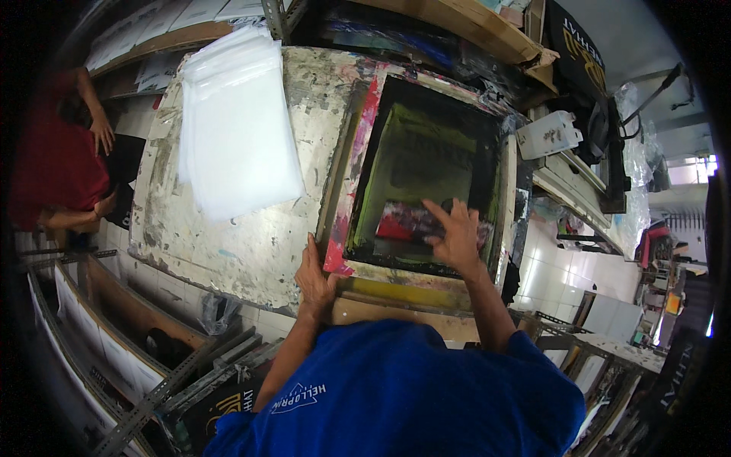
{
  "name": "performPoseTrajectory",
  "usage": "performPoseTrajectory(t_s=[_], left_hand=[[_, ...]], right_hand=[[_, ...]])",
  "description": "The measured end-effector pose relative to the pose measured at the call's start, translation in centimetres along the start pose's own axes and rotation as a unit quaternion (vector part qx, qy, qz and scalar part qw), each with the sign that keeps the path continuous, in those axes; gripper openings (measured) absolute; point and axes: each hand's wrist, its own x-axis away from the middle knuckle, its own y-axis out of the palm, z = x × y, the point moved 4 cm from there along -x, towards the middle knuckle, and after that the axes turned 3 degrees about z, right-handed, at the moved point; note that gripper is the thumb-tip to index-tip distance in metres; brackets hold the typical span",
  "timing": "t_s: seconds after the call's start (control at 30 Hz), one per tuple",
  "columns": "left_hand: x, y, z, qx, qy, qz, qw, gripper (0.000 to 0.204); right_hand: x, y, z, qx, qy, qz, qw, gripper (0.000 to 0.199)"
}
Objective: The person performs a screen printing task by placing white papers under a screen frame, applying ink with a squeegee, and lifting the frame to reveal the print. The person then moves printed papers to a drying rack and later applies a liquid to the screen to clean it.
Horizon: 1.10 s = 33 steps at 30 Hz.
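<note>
A screen-printing frame (351, 183), its pale wood smeared red and pink, lies on the right part of a stained table (164, 221). Dark mesh (430, 164) with a greenish middle fills it. My left hand (312, 278) is closed at the frame's near left corner, fingers along the outer side and thumb by the near edge. Over the near half of the mesh, my right hand (459, 240) grips a red, paint-stained squeegee (400, 222), its index finger stretched out. The hand covers the squeegee's right part. Left of the frame lies a stack of white translucent sheets (237, 129).
At the far left sits another person in a red shirt (57, 152), hands near their lap. A white plastic container (550, 135) stands beyond the frame's right side. Wooden shelving (114, 305) is at lower left, and a metal-framed rack (594, 350) at lower right.
</note>
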Motion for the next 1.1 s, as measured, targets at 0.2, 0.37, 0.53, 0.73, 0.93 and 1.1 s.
performPoseTrajectory(t_s=[0.2, 0.37, 0.53, 0.73, 0.93, 1.1], left_hand=[[0.2, 0.0, -0.3, -0.011, -0.006, -0.018, 1.000, 0.111], [0.2, 0.0, 0.1, -0.014, -0.012, -0.010, 1.000, 0.111], [-0.2, -0.3, 0.3, -0.009, -0.012, -0.008, 1.000, 0.108], [-0.2, 0.1, 0.5, 0.028, -0.022, 0.016, 0.999, 0.108], [-0.4, -0.2, 1.1, 0.086, -0.025, 0.019, 0.996, 0.111], [-1.0, -0.2, 2.2, 0.187, 0.020, 0.051, 0.981, 0.111]], right_hand=[[-12.6, 1.6, 6.3, 0.063, -0.069, 0.152, 0.984, 0.087], [-23.4, 1.5, 12.5, 0.093, -0.043, 0.159, 0.982, 0.086], [-28.5, 1.2, 15.3, 0.133, -0.011, 0.159, 0.978, 0.086], [-28.9, 1.1, 13.8, 0.167, 0.038, 0.195, 0.966, 0.083], [-14.3, -9.2, 14.2, 0.057, 0.070, 0.184, 0.979, 0.045], [0.1, -6.9, 25.9, 0.110, 0.251, 0.133, 0.952, 0.037]])
